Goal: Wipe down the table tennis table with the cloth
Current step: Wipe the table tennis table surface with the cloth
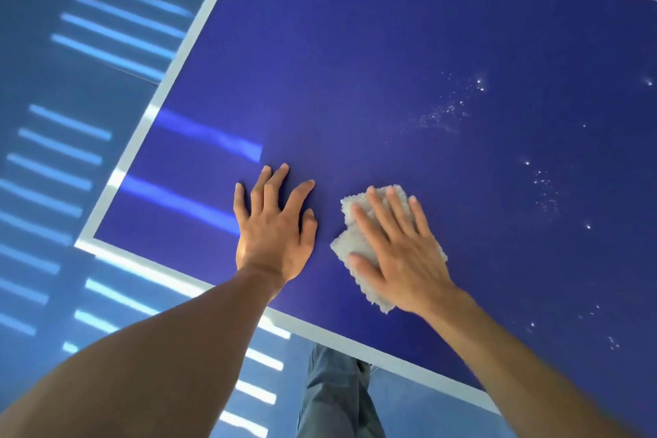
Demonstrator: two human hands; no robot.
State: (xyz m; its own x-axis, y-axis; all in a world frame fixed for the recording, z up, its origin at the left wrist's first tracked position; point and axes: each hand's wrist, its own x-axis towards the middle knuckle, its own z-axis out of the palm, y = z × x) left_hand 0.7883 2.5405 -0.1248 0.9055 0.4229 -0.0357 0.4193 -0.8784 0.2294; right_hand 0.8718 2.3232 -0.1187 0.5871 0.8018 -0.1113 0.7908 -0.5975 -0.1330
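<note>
The right hand (398, 252) lies flat over the cloth (350, 240), hiding its middle and right part; only the fluffy left edge and a bit at the fingertips peek out. The surface (355, 64) runs off the top and right edges, so its far corners go unseen. Both forearms are cut by the bottom edge, the right one smeared with blur. Beneath the surface's near edge, a trouser leg (334, 398) shows only in part. White specks (451, 107) are too small to identify.
</note>
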